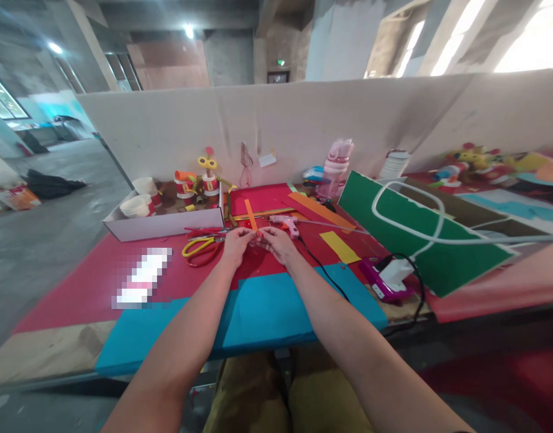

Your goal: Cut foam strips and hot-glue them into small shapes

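My left hand (238, 243) and my right hand (277, 242) meet over the red sheet at the middle of the table. Between their fingertips is the lower end of a narrow orange strip (250, 214), which points up and away from me. Both hands have their fingers closed around that end, with a small red bit beside it that is too small to make out. Just right of my right hand lies a pink glue gun (286, 225). Scissors with yellow and red handles (199, 247) lie left of my left hand.
A white box (168, 225) with paper cups and figures stands at the back left. Right are a yellow strip (340, 247), a purple power strip (384, 285) and a green board (393, 234). A pink bottle (336, 168) stands behind; a blue sheet (267, 310) lies in front.
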Demonstrator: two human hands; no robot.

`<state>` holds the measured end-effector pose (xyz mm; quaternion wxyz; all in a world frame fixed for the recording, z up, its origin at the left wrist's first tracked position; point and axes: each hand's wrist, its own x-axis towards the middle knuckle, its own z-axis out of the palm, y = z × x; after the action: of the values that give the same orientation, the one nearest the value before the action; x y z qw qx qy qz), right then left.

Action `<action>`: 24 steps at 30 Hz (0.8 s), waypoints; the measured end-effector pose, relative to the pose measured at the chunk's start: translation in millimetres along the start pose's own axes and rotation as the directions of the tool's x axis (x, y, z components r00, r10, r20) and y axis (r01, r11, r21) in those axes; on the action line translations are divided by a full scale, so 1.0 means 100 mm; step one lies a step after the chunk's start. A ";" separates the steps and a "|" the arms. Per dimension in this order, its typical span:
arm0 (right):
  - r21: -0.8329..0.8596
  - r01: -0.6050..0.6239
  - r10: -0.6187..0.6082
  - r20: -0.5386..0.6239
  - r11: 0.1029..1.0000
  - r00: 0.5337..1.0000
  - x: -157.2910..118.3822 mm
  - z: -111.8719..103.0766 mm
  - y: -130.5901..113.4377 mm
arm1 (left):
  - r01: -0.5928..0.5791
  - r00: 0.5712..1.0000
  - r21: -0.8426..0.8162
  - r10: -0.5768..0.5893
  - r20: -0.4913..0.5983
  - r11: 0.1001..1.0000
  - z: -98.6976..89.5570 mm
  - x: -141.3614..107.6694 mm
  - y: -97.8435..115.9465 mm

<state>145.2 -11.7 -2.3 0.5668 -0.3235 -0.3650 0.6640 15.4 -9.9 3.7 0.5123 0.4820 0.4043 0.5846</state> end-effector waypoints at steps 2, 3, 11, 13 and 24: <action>-0.017 0.006 -0.006 0.002 1.000 1.000 -0.01 0.01 0.00 | 0.006 1.000 0.002 -0.006 -0.018 1.000 0.00 0.00 0.00; -0.025 0.008 -0.008 -0.001 1.000 1.000 -0.01 0.01 0.00 | 0.008 1.000 -0.001 -0.008 -0.025 1.000 0.00 0.00 0.00; -0.128 0.083 -0.091 -0.061 0.988 0.994 0.01 0.02 0.04 | -0.012 1.000 -0.018 0.012 0.001 1.000 -0.01 -0.01 -0.03; -0.156 0.092 -0.105 -0.079 0.983 0.991 0.02 0.02 0.06 | -0.017 1.000 -0.008 0.017 0.001 1.000 -0.02 -0.01 -0.03; -0.278 0.239 -0.304 -0.222 0.931 0.926 0.11 -0.02 0.06 | -0.004 0.996 -0.084 0.012 0.091 0.996 0.04 -0.02 -0.04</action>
<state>142.0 -1.6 -8.5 0.6524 -0.4218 -0.4078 0.4797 20.3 -10.8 0.0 0.5476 0.4877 0.3536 0.5807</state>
